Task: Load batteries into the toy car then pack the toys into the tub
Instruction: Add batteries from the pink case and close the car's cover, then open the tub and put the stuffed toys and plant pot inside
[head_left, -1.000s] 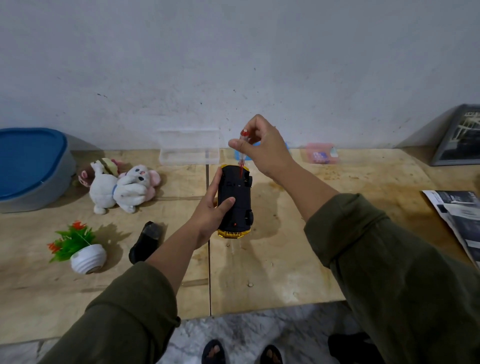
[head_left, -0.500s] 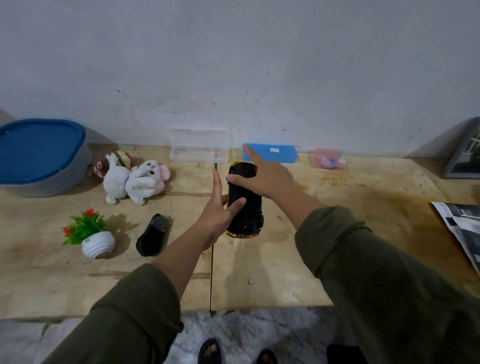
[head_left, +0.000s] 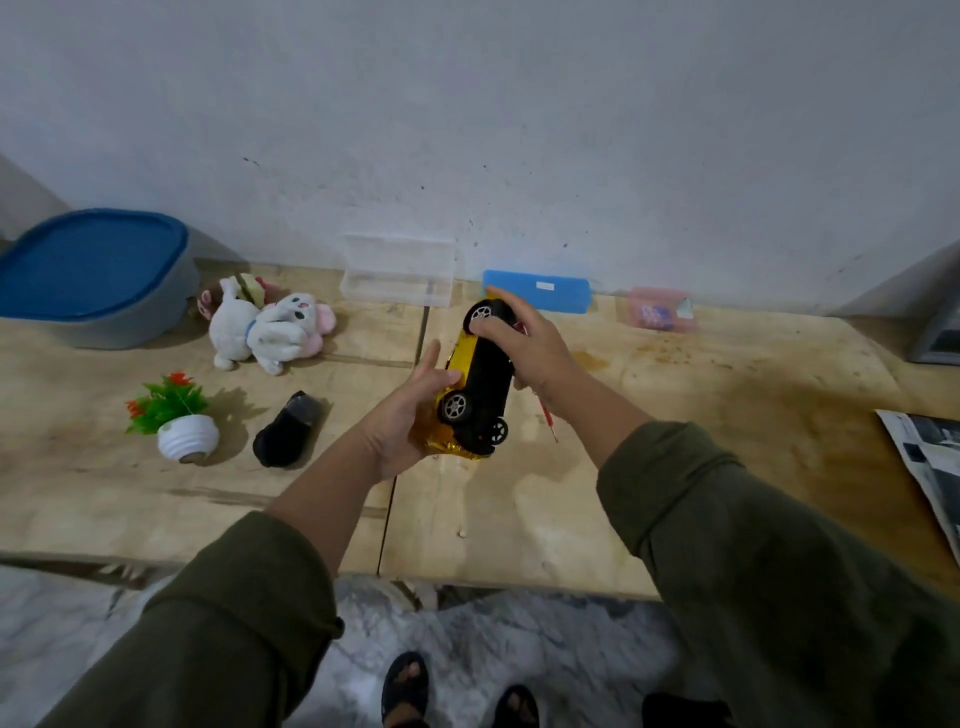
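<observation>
A yellow toy car (head_left: 480, 384) with a black underside is lifted off the wooden table (head_left: 519, 509), tipped on its side with its wheels facing me. My left hand (head_left: 410, 415) cups the yellow body from the lower left. My right hand (head_left: 524, 348) grips the far end from above and also pinches a thin red screwdriver (head_left: 546, 418), whose shaft pokes out below the palm. The grey tub with a blue lid (head_left: 93, 270) stands at the far left, lid on. A white plush bunny (head_left: 270, 332) lies near it. Batteries are not visible.
A small potted plastic plant (head_left: 179, 421) and a black object (head_left: 288, 431) lie left of my hands. A clear box (head_left: 397, 278), a blue case (head_left: 537, 291) and a pink box (head_left: 657, 309) line the wall. A magazine (head_left: 930, 457) lies at the right edge.
The car lay flat on the table, underside up, with the screwdriver at it. Now both hands have lifted it and rolled it onto its side.
</observation>
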